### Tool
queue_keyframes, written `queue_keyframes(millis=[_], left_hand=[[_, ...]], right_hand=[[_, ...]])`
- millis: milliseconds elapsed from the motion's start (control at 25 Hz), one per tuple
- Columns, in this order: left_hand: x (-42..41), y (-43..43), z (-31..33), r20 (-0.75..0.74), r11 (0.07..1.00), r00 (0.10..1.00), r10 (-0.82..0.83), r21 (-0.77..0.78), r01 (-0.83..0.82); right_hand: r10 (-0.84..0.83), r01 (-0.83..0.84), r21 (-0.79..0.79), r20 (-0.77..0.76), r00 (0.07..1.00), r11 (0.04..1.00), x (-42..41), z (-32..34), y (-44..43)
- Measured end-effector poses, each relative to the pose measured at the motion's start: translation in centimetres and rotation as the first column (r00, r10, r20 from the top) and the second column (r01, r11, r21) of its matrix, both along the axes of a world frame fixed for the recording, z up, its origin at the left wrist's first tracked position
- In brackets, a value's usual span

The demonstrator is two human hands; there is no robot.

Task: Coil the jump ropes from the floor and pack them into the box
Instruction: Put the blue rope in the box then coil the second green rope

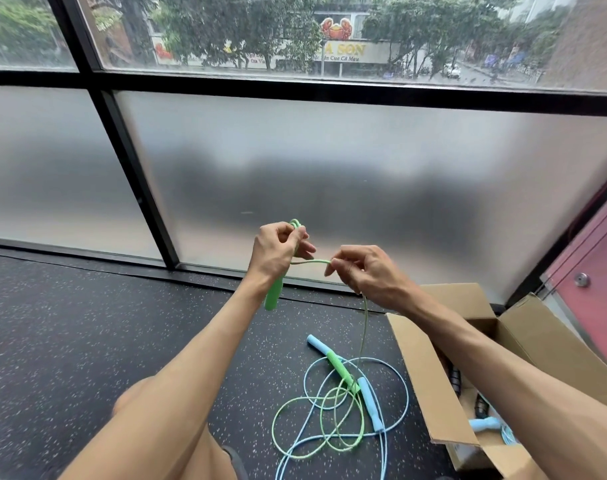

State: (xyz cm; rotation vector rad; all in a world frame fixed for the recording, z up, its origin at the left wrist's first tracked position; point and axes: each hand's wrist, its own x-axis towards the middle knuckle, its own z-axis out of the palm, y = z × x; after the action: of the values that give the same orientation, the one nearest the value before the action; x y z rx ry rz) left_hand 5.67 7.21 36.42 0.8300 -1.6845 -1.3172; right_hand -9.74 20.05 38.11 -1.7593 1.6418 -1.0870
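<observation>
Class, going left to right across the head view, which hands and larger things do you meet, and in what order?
Left hand gripping the green rope → right hand pinching it → box → red panel.

A green rope (pixel 342 372) and a pale blue rope (pixel 370 403) are shown; the floor (pixel 87 323) is speckled white on black, the box (pixel 426 375) brown.

We read "A SON" in yellow letters on a shopfront sign (pixel 351 50), smaller "Cua Cà Mau" along its lower edge
</observation>
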Motion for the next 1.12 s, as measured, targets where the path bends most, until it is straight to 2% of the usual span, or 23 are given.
queue_keyframes(millis=[120, 240, 360, 520, 680, 840, 1000, 1120], left_hand=[[-0.3, 1.2, 0.2, 0.067, 0.972, 0.973, -0.221, 0.094, 0.214], [-0.4, 2.0, 0.4, 0.115, 0.906, 0.906, -0.407, 0.175, 0.385], [-0.5, 2.5, 0.7, -0.008, 0.818, 0.857, -0.515, 0.295, 0.494], [-0.4, 2.5, 1.6, -0.203, 0.746, 0.840, -0.503, 0.389, 0.541], [-0.3, 2.6, 2.0, -0.397, 0.714, 0.817, -0.418, 0.413, 0.566], [-0.4, 1.9, 2.1, -0.560, 0.787, 0.806, -0.194, 0.401, 0.468], [-0.1, 0.8, 1.9, -0.601, 0.880, 0.799, 0.028, 0.394, 0.266], [0.2, 0.1, 1.5, -0.576, 0.928, 0.804, 0.151, 0.364, 0.086]], right_hand=[[-0.076, 0.083, -0.112, 0.063, 0.995, 0.990, -0.8, 0.6, -0.4], [-0.156, 0.170, -0.153, 0.101, 0.983, 0.973, -1.7, 0.5, -0.8], [-0.233, 0.251, -0.144, 0.132, 0.963, 0.957, -2.5, 0.1, -1.0], [-0.309, 0.324, -0.085, 0.153, 0.939, 0.942, -2.8, -0.4, -1.1], [-0.293, 0.258, 0.149, 0.313, 0.903, 0.955, -1.6, -1.1, -0.8], [-0.243, 0.105, 0.370, 0.347, 0.906, 0.923, -0.9, -2.3, -0.3], [-0.159, -0.030, 0.518, 0.317, 0.935, 0.855, -0.6, -2.8, 0.5], [-0.113, -0.056, 0.527, 0.284, 0.952, 0.848, -0.3, -2.8, 0.7]])
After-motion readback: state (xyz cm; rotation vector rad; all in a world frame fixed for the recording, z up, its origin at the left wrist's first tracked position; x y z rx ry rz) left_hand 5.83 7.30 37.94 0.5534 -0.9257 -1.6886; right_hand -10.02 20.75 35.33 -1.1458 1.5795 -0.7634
